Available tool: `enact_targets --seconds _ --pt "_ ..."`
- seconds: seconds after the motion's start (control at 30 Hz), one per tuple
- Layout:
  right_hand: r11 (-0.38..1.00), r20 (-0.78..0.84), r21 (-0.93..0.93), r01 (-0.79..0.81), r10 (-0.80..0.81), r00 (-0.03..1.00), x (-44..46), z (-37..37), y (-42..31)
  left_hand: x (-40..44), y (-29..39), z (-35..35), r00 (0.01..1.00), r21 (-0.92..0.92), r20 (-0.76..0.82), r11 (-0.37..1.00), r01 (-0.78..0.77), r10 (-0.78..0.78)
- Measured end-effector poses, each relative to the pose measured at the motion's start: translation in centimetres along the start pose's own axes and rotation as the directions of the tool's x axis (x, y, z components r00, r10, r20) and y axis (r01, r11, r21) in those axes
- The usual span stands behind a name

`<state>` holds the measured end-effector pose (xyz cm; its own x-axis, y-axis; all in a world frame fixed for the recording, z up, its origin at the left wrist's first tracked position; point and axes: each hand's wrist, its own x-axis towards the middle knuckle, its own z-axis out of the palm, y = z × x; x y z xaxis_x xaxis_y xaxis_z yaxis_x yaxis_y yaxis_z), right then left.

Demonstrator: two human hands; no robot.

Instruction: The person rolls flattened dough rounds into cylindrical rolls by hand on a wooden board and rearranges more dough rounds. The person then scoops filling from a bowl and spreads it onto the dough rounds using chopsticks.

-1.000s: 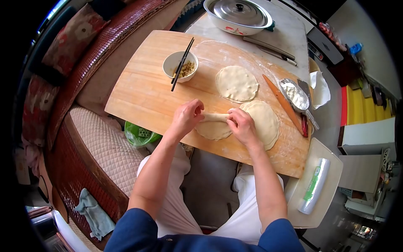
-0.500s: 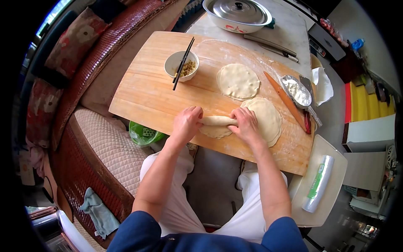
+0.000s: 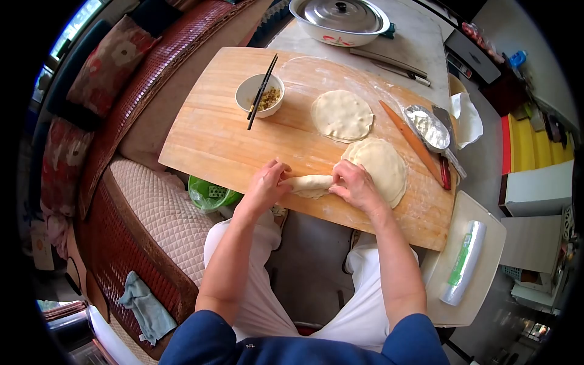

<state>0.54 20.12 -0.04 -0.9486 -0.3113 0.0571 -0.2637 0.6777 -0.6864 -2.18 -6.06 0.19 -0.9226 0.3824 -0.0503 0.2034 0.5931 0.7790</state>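
A dough roll (image 3: 311,182) lies near the front edge of the wooden board (image 3: 207,115), with a small flat flap of dough showing on its near side. My left hand (image 3: 266,184) pinches the roll's left end with curled fingers. At the right end, my right hand (image 3: 356,184) grips it between thumb and fingers. Partly behind my right hand are flat dough rounds (image 3: 384,170), seemingly stacked. Another dough round (image 3: 342,115) lies farther back. A white bowl (image 3: 246,94) holds a crumbly filling, and black chopsticks (image 3: 263,91) rest across its rim.
On the board's right are a wooden rolling pin (image 3: 410,143), a scoop of flour (image 3: 431,131) and a knife (image 3: 445,173). Behind stands a lidded basin (image 3: 340,36). A roll of plastic film (image 3: 464,261) lies on a tray at the right; a green bin (image 3: 210,193) sits below the board.
Both hands have rolled the dough slightly toward me, and less of the flat flap shows. My right hand has shifted a little left. The view has tilted slightly.
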Motion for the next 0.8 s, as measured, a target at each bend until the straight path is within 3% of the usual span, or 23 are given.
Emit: enact_targets --seconds 0.03,0.13,0.27,0.33,0.37,0.47,0.57,0.63,0.67,0.77,0.8 --pt "0.998 -0.005 0.056 -0.039 0.040 0.999 0.0 0.4 0.3 -0.1 -0.4 0.1 0.999 0.038 0.012 0.999 -0.036 0.035" --pt "0.995 -0.076 -0.064 0.083 -0.087 0.993 -0.2 1.2 0.6 -0.2 -0.5 0.1 0.996 0.111 0.054 0.991 -0.074 0.069" --pt "0.984 0.031 -0.164 0.072 -0.068 0.997 -0.3 0.7 -0.2 -0.2 -0.3 0.0 0.990 0.153 0.068 0.979 -0.131 0.122" --pt "0.987 0.035 -0.146 0.062 -0.057 0.998 -0.3 0.7 -0.4 -0.2 0.3 -0.4 0.994 0.080 0.106 0.997 -0.023 0.014" --pt "0.995 0.045 -0.100 0.003 0.001 0.999 -0.3 0.7 -0.5 -0.2 0.5 -0.5 0.991 0.044 0.128 0.998 0.034 -0.039" --pt "0.982 0.070 0.108 -0.158 0.151 0.986 -0.2 0.6 -0.8 0.2 0.0 -1.4 0.951 -0.356 0.273 0.903 0.240 -0.145" --pt "0.864 0.085 0.451 -0.222 0.206 0.975 0.3 0.6 -0.6 0.8 -0.7 -1.1 0.980 -0.717 0.199 0.680 0.151 -0.008" --pt "0.728 0.094 0.656 -0.200 0.184 0.978 0.5 0.6 -0.5 1.2 0.2 -1.6 0.977 -0.801 0.215 0.570 0.183 -0.012" --pt "0.708 0.122 0.673 -0.216 0.182 0.976 0.6 0.5 -0.4 1.4 0.7 -1.9 0.975 -0.838 0.223 0.509 0.199 -0.014" --pt "0.652 0.197 0.712 -0.262 0.174 0.965 0.8 -0.1 -0.9 1.8 1.7 -2.8 0.952 -0.791 0.295 0.537 0.293 -0.086" --pt "0.638 0.210 0.720 -0.273 0.175 0.962 0.8 -0.1 -0.7 2.1 1.5 -2.6 0.965 -0.803 0.255 0.542 0.249 -0.065"
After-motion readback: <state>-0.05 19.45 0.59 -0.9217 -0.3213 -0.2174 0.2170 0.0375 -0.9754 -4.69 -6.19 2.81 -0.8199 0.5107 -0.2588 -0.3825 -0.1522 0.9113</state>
